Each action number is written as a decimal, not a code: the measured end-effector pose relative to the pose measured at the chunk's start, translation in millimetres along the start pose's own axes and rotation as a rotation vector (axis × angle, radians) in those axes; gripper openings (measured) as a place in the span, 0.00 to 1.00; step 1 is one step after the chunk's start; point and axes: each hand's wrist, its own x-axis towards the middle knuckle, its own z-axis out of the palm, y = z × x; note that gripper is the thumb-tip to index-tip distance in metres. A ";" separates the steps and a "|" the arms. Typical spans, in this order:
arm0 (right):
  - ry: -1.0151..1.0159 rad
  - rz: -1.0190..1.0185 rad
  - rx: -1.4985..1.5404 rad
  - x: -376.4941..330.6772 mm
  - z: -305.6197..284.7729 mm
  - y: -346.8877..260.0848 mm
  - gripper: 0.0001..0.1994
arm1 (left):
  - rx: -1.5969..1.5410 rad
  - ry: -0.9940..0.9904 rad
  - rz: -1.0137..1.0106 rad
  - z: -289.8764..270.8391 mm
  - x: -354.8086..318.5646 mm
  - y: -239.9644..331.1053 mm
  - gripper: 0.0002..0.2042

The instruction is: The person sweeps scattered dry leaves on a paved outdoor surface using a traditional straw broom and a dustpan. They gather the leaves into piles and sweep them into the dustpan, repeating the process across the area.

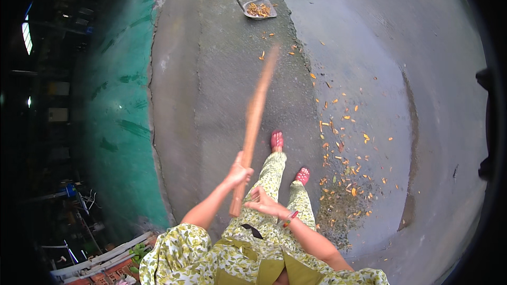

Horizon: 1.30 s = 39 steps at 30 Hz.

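Note:
My left hand [241, 171] is wrapped round a long wooden stick [255, 113], a little above its squared lower end. The stick slants up and away from me, and its far part is smeared by motion. Close by the lower end is my right hand [264, 203], its fingers loosely bent and apart, with nothing seen in it. Whether its fingertips touch the wood is hard to make out. Farther ahead on the concrete rests a grey dustpan [272, 10] with a long dark handle, holding a heap of yellow-brown leaves [257, 9].
Scattered yellow leaves [346, 171] lie on damp ground to the right, beside a dark dirt patch [338, 206]. A green-painted floor [124, 126] borders the concrete strip at left. Stacked bricks [113, 272] and a small plant [138, 253] are at lower left.

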 end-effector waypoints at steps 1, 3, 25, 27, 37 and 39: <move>0.077 -0.087 -0.183 9.2 -20.0 -5.8 0.26 | -0.077 0.079 -0.046 -28.8 13.0 3.1 0.41; 0.296 -0.157 -0.059 17.0 -82.9 -10.2 0.16 | -0.256 0.181 -0.069 -84.0 68.1 5.1 0.29; 0.769 0.113 0.730 62.6 -190.3 -129.7 0.03 | 0.067 -0.948 -0.126 -11.0 284.8 249.6 0.40; 0.838 0.035 0.597 58.3 -229.9 -150.3 0.03 | -0.037 -0.944 -0.113 -71.6 245.2 272.3 0.39; 1.152 0.342 0.400 1.0 -331.5 -53.0 0.05 | -0.135 0.165 -0.130 -256.9 286.1 238.5 0.43; 1.020 0.483 0.298 14.9 -334.5 -57.4 0.05 | -0.359 0.307 -0.133 -278.9 347.4 242.0 0.31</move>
